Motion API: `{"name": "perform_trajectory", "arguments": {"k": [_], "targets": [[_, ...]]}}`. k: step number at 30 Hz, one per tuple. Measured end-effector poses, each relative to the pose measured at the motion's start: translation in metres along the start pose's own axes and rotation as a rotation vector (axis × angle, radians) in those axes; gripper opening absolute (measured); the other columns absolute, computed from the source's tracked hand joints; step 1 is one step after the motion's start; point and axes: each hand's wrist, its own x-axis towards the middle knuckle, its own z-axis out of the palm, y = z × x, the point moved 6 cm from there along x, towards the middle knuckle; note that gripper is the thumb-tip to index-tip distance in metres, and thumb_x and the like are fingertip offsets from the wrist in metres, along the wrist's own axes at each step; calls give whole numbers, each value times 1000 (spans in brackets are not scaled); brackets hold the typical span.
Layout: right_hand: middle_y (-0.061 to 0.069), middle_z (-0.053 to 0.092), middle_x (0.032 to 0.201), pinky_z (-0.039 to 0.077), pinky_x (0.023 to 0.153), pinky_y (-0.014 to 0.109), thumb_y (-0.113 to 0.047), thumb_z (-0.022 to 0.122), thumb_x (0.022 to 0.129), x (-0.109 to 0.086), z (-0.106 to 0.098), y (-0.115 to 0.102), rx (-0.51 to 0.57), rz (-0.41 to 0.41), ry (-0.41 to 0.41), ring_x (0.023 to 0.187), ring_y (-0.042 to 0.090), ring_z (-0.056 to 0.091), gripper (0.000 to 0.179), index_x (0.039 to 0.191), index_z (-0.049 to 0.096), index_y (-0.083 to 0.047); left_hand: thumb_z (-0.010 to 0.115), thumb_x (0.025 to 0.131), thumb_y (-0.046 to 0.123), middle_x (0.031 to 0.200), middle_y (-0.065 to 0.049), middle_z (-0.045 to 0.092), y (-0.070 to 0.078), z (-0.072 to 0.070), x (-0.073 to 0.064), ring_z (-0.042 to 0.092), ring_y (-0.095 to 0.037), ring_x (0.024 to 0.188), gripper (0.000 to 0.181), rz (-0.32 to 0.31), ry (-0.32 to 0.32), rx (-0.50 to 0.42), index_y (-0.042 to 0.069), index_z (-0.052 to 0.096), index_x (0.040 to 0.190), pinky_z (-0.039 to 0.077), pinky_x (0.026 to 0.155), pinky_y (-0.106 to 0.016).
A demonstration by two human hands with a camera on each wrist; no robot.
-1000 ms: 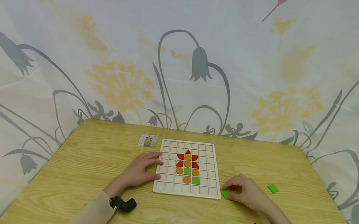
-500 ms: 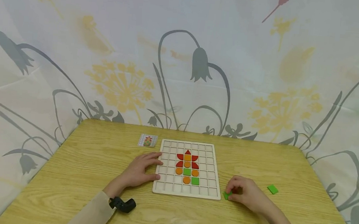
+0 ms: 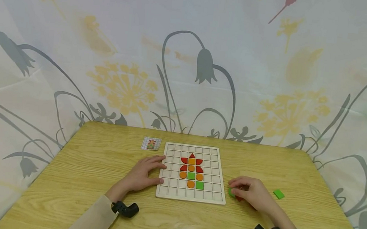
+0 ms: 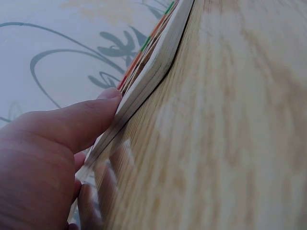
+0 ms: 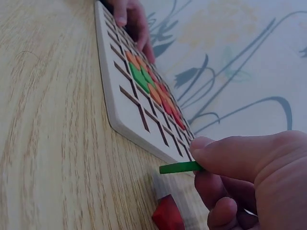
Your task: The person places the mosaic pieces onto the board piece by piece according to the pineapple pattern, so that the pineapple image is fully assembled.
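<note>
My left hand (image 3: 142, 173) rests at the left edge of a white grid board (image 3: 171, 183), its thumb and fingertips touching the rim. On the board, red, orange and green tiles form a flower-like pattern. Just right of the board, my right hand (image 3: 251, 193) pinches a thin green tile (image 5: 180, 167) between thumb and fingers, held edge-on in the right wrist view. Below that tile, a red piece (image 5: 168, 214) lies on the table, partly covered by the hand in the head view.
A small pattern card (image 3: 151, 143) lies behind the left hand, beside the board's far left corner. Another green tile (image 3: 279, 193) is on the wooden table (image 3: 112, 144) to the right of the right hand. A patterned cloth (image 3: 184, 103) hangs behind the table.
My right hand drew slightly away from the board's corner, then shifted a little forward with the green tile. The red piece now shows under it. The left hand stays put.
</note>
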Motion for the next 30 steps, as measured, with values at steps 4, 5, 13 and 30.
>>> {"name": "perform_trajectory", "arguments": {"k": [4,5,13,30], "targets": [[11,72,110,57,71,28,-15,75,91,6,2,-1,-7,26,26,87,12,69,11,99,76,-8,73,90,38,154,-6,43,-1,1,0,33,-33,143,46,3,2,-1,14,67,129,24,112,-62],[9,72,109,56,74,27,-16,75,91,7,3,-2,-1,28,26,91,12,68,11,99,76,-9,73,90,38,154,-6,43,-1,1,0,33,-33,143,46,4,2,-2,14,67,129,24,112,-62],[22,67,112,55,72,23,-10,73,91,14,23,-21,211,-36,-63,91,12,65,13,98,72,2,73,90,39,155,-5,42,-1,1,0,33,-33,144,47,7,1,-3,14,67,129,24,112,-63],[1,60,98,55,76,23,-13,82,84,44,79,-50,88,-161,32,87,14,61,7,84,74,-14,72,91,40,155,-5,42,-3,2,-1,33,-33,144,46,13,2,4,14,67,129,24,112,-62]]}}
